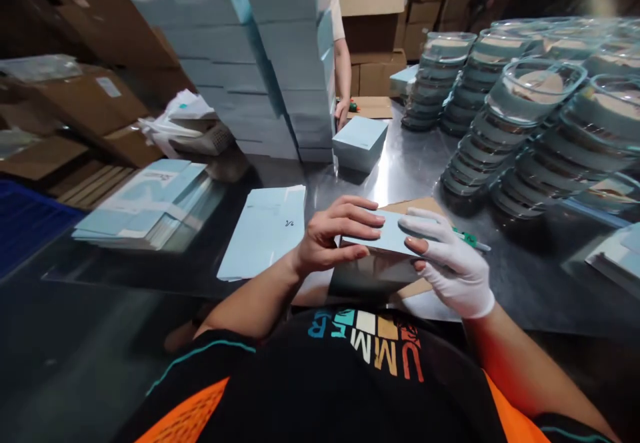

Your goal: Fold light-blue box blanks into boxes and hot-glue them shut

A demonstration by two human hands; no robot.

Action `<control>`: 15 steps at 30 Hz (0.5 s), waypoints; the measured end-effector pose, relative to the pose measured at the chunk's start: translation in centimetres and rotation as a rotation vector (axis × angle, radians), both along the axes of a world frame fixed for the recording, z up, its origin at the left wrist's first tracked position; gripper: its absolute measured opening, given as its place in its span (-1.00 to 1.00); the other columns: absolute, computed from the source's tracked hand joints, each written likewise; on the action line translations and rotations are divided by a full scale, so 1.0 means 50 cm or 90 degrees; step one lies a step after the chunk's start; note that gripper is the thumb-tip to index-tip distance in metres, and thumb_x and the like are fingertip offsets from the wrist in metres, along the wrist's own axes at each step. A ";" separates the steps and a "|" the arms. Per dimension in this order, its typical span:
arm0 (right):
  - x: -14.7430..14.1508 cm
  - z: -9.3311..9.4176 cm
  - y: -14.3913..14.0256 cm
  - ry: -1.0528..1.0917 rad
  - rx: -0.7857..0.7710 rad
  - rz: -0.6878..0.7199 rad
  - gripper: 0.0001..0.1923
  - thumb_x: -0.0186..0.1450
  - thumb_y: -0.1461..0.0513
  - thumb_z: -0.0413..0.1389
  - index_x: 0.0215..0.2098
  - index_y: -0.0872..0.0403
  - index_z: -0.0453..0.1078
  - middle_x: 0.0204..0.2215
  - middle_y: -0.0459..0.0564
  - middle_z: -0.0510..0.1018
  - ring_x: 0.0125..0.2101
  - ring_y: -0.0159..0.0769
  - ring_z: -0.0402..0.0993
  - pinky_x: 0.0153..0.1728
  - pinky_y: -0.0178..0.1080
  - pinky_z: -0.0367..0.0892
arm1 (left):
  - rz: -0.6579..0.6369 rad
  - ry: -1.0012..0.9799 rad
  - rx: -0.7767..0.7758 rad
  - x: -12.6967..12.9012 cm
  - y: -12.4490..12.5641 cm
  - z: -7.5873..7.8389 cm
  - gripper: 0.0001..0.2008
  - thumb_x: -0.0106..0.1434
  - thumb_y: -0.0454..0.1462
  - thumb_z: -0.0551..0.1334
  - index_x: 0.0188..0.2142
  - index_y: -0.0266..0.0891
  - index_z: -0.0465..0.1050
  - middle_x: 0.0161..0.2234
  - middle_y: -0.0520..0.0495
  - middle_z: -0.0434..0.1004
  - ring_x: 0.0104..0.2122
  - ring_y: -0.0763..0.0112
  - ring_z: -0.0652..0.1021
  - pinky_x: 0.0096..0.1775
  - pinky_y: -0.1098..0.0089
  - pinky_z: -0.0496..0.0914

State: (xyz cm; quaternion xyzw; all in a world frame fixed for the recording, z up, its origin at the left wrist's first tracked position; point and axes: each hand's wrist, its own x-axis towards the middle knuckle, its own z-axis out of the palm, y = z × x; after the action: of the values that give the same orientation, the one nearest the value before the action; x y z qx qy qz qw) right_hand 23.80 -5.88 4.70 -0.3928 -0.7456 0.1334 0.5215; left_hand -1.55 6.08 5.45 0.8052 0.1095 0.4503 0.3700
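Close above the steel surface, the bare left hand and gloved right hand clamp a pale blue box from either end, fingers curled over its top, with what seems a green pen under the right fingers. Flat cartons lie just left; farther off stand a closed box, a tall box stack, and stacked glass bowls holding blurred tan inserts.

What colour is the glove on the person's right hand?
White; the glove shows clearly in the head view, gripping the pale blue box.
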 end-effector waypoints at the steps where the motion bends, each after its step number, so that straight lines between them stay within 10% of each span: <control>1: 0.002 0.002 0.005 0.001 0.023 0.011 -0.69 0.55 0.07 0.22 0.21 -0.31 0.64 0.22 0.03 0.69 0.31 0.07 0.55 0.33 0.31 0.44 | -0.005 0.002 0.002 -0.003 0.004 0.006 -0.50 0.29 0.29 0.38 -0.28 -0.03 0.76 -0.16 -0.26 0.80 0.08 -0.15 0.70 0.22 -0.24 0.51; 6: -0.020 -0.006 0.023 -0.090 0.081 0.043 -0.52 0.62 0.04 0.11 0.46 -0.24 0.42 0.36 0.09 0.58 0.41 -0.01 0.43 0.40 0.22 0.36 | -0.003 0.126 0.043 -0.038 0.005 0.065 -0.65 0.25 0.13 0.51 -0.26 -0.07 0.74 -0.10 -0.28 0.81 0.19 -0.18 0.66 0.28 -0.23 0.47; 11: -0.032 -0.030 0.027 -0.163 -0.030 0.119 0.16 0.47 -0.27 0.17 0.72 -0.08 -0.37 0.65 0.22 0.02 0.62 0.03 0.03 0.53 0.11 0.17 | 0.083 0.314 0.095 -0.074 -0.028 0.135 -0.53 -0.02 0.07 0.64 -0.17 -0.04 0.76 -0.05 -0.22 0.79 0.04 -0.20 0.69 0.15 -0.02 0.52; 15: 0.074 -0.068 0.028 -0.276 -0.182 -0.182 -0.02 0.54 -0.13 0.09 0.69 0.16 -0.12 0.65 0.32 -0.01 0.63 0.21 -0.09 0.60 0.26 -0.08 | 0.274 0.286 0.069 -0.116 -0.039 0.157 -0.28 -0.15 0.21 0.64 -0.02 -0.01 0.75 -0.11 -0.05 0.79 -0.15 0.01 0.67 -0.03 0.16 0.50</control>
State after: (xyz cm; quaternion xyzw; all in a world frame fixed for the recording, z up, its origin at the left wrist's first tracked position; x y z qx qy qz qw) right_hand 27.49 -4.50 1.32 -0.5827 -0.7503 0.0758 0.3030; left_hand -7.36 4.13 13.27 0.8612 0.3325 0.3344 0.1895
